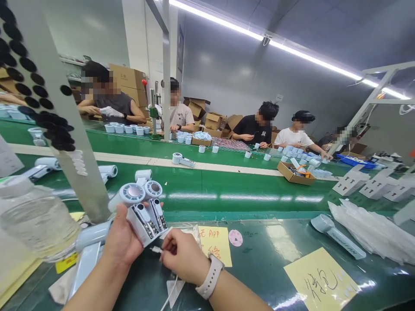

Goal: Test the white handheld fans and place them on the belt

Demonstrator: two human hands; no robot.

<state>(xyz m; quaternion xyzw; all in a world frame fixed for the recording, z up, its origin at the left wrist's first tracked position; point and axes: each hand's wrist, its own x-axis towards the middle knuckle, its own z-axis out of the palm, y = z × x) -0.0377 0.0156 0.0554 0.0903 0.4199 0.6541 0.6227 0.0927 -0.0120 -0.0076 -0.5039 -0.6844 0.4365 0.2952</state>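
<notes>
Left hand (121, 235) grips a pale-blue handheld fan (145, 222) from below, fingers (112, 242) closed around the open housing. A second fan head sits against it; how the two join is hard to read from this angle. Right hand (183, 255) pinches a white cable (170, 287) near its plug (157, 249), fingers closed, with the plug just beside the housing. A watch strap (210, 276) circles the right wrist. Both hands are over the green desk (259, 235), near a yellow note (215, 246). A clear bottle (35, 220) stands at far left. Another fan (337, 235) lies at right, beside plastic bags (366, 231). A co-worker (256, 129) sits across the belt (227, 194).
</notes>
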